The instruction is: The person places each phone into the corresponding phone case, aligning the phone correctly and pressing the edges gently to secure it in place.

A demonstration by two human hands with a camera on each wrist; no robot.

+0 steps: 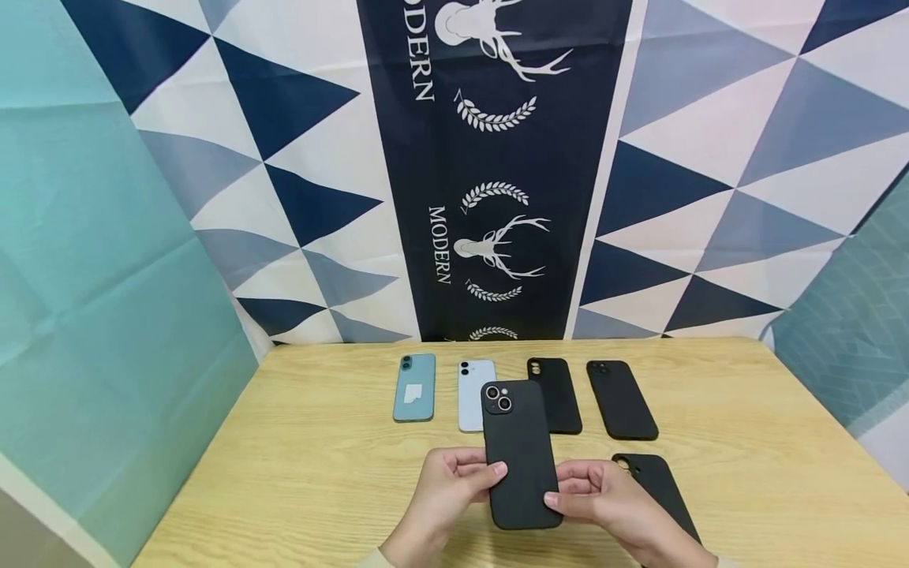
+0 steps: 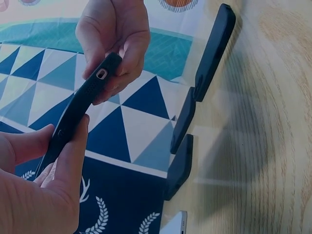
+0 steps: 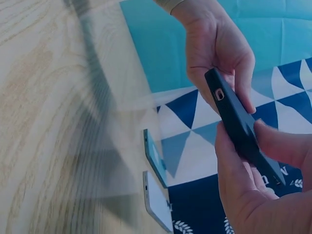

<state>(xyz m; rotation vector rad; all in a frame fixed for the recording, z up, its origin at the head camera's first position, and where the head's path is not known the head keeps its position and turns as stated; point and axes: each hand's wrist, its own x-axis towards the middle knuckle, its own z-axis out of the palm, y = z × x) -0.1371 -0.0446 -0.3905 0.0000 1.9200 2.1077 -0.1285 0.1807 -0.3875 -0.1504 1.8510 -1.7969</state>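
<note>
one matte black phone (image 1: 524, 450), round-cornered, wood-grained tabletop (image 1: 305, 457)

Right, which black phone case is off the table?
The black phone case held in the left hand and right hand; the other three lie on the table.

- The black phone case (image 1: 521, 465) in my fingers (image 1: 465, 456) looks like smooth, matt plastic.
- The lens rings (image 1: 499, 397) facing me shine like polished metal.
- My table (image 1: 305, 442) shows pale wood grain, softly satin.
- The patterned backdrop (image 1: 305, 118) is creased, matt cloth.
</note>
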